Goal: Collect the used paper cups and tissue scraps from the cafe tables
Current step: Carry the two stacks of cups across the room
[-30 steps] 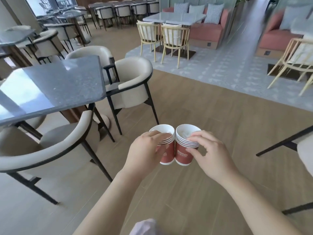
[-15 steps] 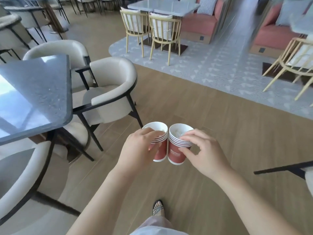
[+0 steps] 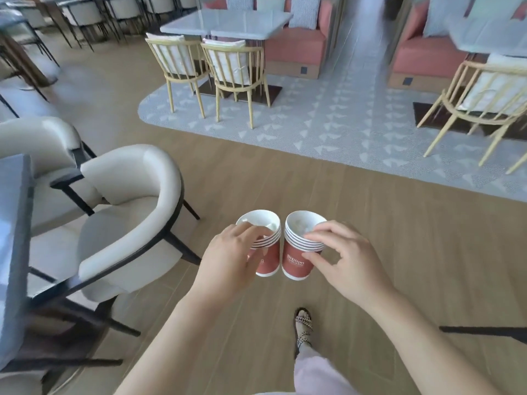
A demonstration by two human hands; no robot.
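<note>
cups are in hand. left hand (image 3: 228, 260) curls its fingers round a nested stack of red-and-white paper cups (image 3: 269, 259) at the rims; right hand (image 3: 350, 260) pinches a second nested stack (image 3: 295, 260) just below its rims. stacks touch side by side over the wood-plank floor (image 3: 399, 238), right of the cream armchair (image 3: 128, 201). white tissue-looking stuff (image 3: 261, 220) inside. i'd guess light and crushable, so hold gently by the rolled rims.

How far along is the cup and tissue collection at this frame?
Done: two stacks of nested cups are gathered, with white tissue showing inside each. In hand: the left hand grips the left stack, and the right hand pinches the right stack, side by side above the floor. Left: unclear; the tables ahead are blurred or cut off, and no bin shows.
</note>
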